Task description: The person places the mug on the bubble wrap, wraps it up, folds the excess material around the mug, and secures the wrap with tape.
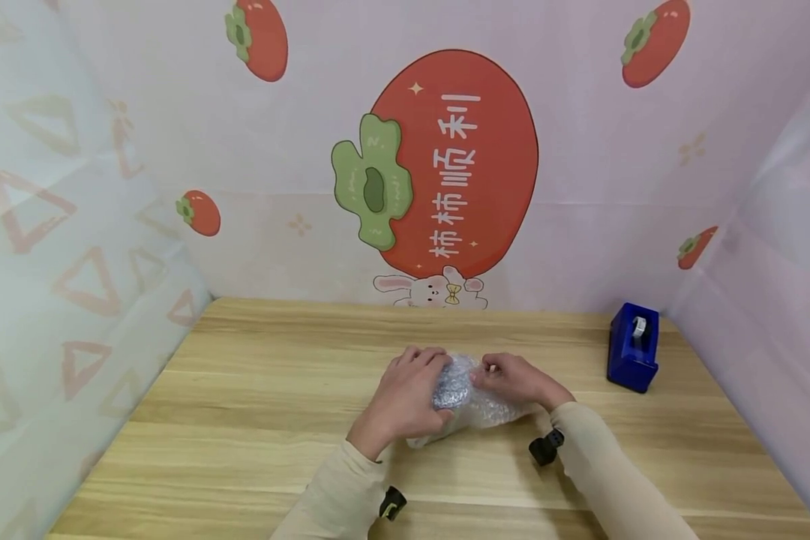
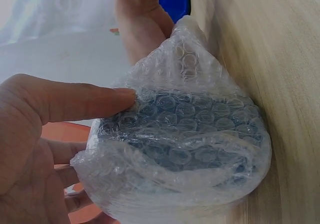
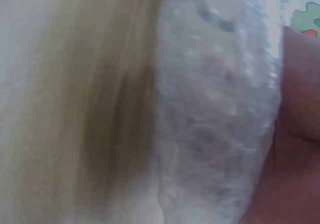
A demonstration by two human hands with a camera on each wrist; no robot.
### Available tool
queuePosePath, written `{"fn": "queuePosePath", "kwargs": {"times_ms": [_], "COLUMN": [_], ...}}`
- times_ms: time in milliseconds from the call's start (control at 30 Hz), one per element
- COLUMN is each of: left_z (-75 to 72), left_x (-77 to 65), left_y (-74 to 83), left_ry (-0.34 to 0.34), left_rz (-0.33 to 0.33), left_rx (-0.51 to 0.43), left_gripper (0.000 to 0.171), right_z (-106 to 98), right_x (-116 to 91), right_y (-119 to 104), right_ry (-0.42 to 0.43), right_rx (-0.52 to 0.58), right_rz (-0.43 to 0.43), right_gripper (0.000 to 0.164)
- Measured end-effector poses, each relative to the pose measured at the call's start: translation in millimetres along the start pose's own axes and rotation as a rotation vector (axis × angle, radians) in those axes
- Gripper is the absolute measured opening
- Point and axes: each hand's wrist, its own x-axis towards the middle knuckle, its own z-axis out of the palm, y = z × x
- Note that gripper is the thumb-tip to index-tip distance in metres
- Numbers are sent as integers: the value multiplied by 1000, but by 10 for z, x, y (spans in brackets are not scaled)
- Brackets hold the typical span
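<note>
Bundle in bubble wrap (image 1: pixel 462 409) between left fingers (image 2: pixel 90 102), curved around one end, and right fingers (image 1: pixel 484 379), pinching its wrap.

Bright, even head view, glints on bubble wrap (image 1: pixel 491 411) at lower centre, dimmer left wrist view, right wrist view heavily blurred, whitish glare upper right.

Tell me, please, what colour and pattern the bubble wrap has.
The bubble wrap is clear, with round bubbles, best seen in the left wrist view.

Wooden tabletop (image 1: pixel 256 397): bubble-wrapped bundle (image 1: pixel 454 386), tape dispenser (image 1: pixel 628 356)
</note>
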Motion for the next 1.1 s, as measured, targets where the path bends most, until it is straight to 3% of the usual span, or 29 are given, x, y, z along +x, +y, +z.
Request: {"fn": "queuePosePath", "kwargs": {"times_ms": [133,367,633,800,1100], "left_z": [13,35,44,60,72], "left_x": [3,12,25,30,24], "left_y": [-1,1,47,85,108], "left_ry": [-7,-3,1,19,36], "left_rz": [-5,-9,-25,-38,-69], "left_rx": [-9,-1,33,78,91], "left_gripper": [71,69,71,71,72], "right_z": [-57,-132,-187,-228,-230], "right_x": [-2,-37,-23,-1,-10], "right_y": [-67,-250,-406,-452,-513], "right_ry": [-6,87,160,196,206], "right_rx": [-33,-160,-153,-120,-129], "right_rz": [-3,-97,-47,-28,-95], "right_gripper": [26,18,11,31,37]}}
